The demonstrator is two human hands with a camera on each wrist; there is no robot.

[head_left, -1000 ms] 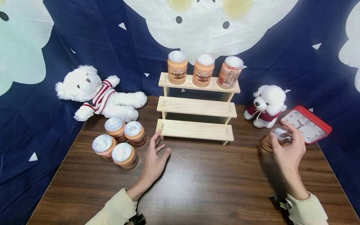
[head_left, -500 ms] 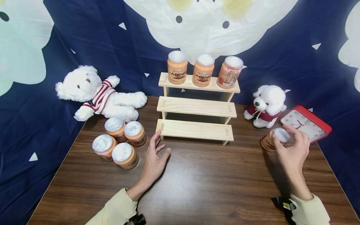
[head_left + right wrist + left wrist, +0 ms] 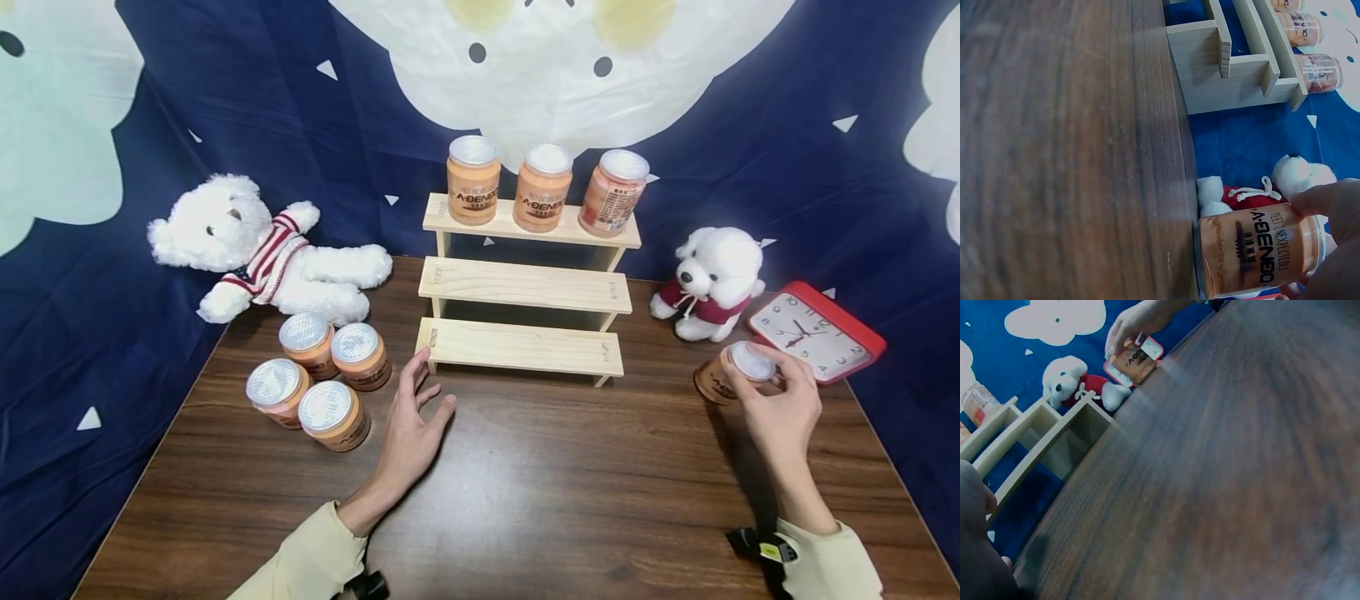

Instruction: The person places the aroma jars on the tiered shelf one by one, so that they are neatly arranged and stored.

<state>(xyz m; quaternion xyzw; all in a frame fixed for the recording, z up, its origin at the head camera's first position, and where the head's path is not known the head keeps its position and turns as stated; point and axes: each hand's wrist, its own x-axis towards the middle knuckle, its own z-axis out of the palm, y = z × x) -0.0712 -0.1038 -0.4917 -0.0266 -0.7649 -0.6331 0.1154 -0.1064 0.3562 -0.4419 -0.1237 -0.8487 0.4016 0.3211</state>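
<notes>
Fingers of the right hand (image 3: 780,408) curled round the top of an orange jar (image 3: 731,373), which stood on the table (image 3: 570,483) just in front of the red clock (image 3: 817,332) and near the small toy dog (image 3: 712,283). The left hand (image 3: 412,429) rested on the table, fingers apart and relaxed, between 4 jars (image 3: 318,379) and the wooden shelf (image 3: 525,287), which bore 3 jars (image 3: 546,185) on top.

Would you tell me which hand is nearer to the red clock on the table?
The right hand. It grips a jar just in front of the red clock, while the left hand rests on the table near the wooden shelf, far across from the clock.
</notes>
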